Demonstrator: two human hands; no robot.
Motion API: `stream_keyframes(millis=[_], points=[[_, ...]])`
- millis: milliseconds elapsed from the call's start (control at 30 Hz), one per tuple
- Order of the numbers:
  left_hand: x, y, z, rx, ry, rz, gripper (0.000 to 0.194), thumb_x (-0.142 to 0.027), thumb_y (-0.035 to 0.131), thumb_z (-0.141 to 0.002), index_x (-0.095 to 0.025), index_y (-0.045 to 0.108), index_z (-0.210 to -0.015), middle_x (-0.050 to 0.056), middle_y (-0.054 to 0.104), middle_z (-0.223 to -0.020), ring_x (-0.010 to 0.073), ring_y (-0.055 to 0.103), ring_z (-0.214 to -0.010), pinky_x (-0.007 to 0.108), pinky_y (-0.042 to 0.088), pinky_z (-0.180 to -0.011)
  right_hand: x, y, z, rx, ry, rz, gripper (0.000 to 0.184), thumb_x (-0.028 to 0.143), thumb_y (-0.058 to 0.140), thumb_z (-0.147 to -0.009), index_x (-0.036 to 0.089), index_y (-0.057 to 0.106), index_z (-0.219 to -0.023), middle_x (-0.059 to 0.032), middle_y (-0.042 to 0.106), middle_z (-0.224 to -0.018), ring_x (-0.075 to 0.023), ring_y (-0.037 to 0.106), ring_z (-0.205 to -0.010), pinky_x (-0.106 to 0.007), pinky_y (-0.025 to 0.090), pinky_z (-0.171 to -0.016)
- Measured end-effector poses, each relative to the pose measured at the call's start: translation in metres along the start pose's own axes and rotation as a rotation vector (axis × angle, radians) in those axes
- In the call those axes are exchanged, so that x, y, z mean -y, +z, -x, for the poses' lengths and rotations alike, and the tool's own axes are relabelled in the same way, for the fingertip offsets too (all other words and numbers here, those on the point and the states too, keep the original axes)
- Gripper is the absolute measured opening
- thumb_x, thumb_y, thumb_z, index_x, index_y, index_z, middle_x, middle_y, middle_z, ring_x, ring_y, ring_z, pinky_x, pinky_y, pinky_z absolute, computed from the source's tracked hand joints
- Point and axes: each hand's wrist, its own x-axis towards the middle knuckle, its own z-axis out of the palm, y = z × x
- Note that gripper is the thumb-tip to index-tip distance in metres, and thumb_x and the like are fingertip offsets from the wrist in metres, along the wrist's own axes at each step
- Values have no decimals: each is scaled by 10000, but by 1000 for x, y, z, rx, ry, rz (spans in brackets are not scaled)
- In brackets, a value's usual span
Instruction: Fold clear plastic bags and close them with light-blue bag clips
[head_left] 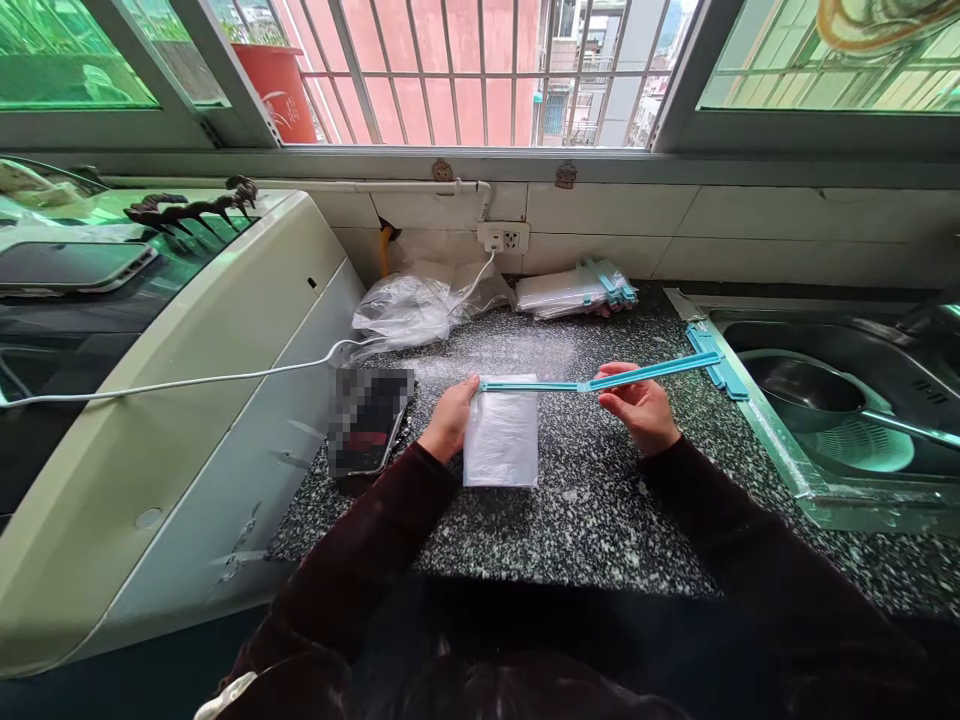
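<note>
Light-blue clip (586, 387) opened wide along the edge of a folded plastic bag (501, 440)

The clip is a slim, ridged strip in two long sections, bent at a middle joint. Its left section runs across the bag's far edge; its right section slants up and away to the right. The bag, a whitish, wrinkled rectangle, is over the speckled counter (585, 510), though contact beneath it is unclear. The left hand (450, 420) grips the clip's end and the bag's corner, thumb pointing forward. The right hand (645, 410) pinches the slanted section near the joint, fingers curled. Both forearms, in dark sleeves, reach forward and converge.
</note>
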Motion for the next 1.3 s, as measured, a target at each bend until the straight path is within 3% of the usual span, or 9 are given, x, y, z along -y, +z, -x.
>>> stream_keyframes(millis=[100, 267, 433, 567, 667, 800, 1033, 1300], points=[[1, 0, 1, 23, 14, -20, 252, -343, 663, -674, -134, 559, -581, -4, 562, -506, 114, 491, -460, 236, 382, -498, 1, 4, 4, 77, 11, 84, 441, 454, 753, -612, 217, 600, -951, -37, 638, -866, -122, 581, -647, -268, 518, -574], [1, 1, 3, 44, 22, -39, 237, -339, 665, -667, -131, 578, -592, -4, 578, -534, 108, 503, -492, 226, 394, -520, 1, 7, 6, 96, -45, 199, 392, 464, 720, -651, 212, 621, -935, -53, 653, -890, -133, 598, -658, -281, 537, -590], [1, 2, 4, 49, 31, -56, 237, -334, 668, -661, -133, 574, -576, -5, 582, -536, 101, 501, -489, 219, 397, -522, 1, 7, 7, 92, -133, 338, 258, 449, 651, -733, 207, 646, -821, -44, 655, -803, -143, 602, -663, -276, 524, -581], [0, 1, 5, 96, 6, -30, 259, -370, 694, -625, -133, 596, -591, 4, 589, -520, 116, 515, -483, 230, 406, -514, 1, 8, 8, 46, -183, 376, 267, 471, 627, -746, 208, 646, -782, -44, 654, -772, -147, 594, -663, -277, 508, -572], [-1, 0, 7, 194, 2, -12, 299, -394, 737, -576, -128, 632, -663, 24, 623, -559, 132, 541, -505, 244, 423, -533, 2, 8, 8, 12, -201, 366, 247, 458, 635, -743, 212, 646, -763, -39, 650, -755, -147, 587, -653, -284, 502, -576], [0, 0, 11, 301, 50, -35, 334, -245, 803, -488, -125, 658, -763, 42, 680, -697, 150, 595, -620, 250, 450, -631, 4, 6, 6, -53, -204, 313, 236, 449, 658, -726, 216, 648, -757, -30, 642, -741, -147, 578, -634, -292, 495, -566], [-1, 1, 20, 388, 24, -26, 317, -242, 797, -525, -125, 679, -795, 61, 695, -755, 160, 609, -685, 255, 454, -669, 0, -1, 1, -254, -181, 246, 225, 420, 695, -697, 219, 656, -791, -20, 646, -767, -129, 562, -606, -281, 485, -557], [3, 3, 24, 449, -36, -21, 347, -314, 825, -508, -104, 688, -748, 65, 685, -689, 142, 597, -633, 250, 448, -642, -7, 18, 10, -116, -178, 230, 193, 389, 680, -721, 209, 658, -790, -27, 647, -759, -148, 596, -683, -299, 508, -630]])
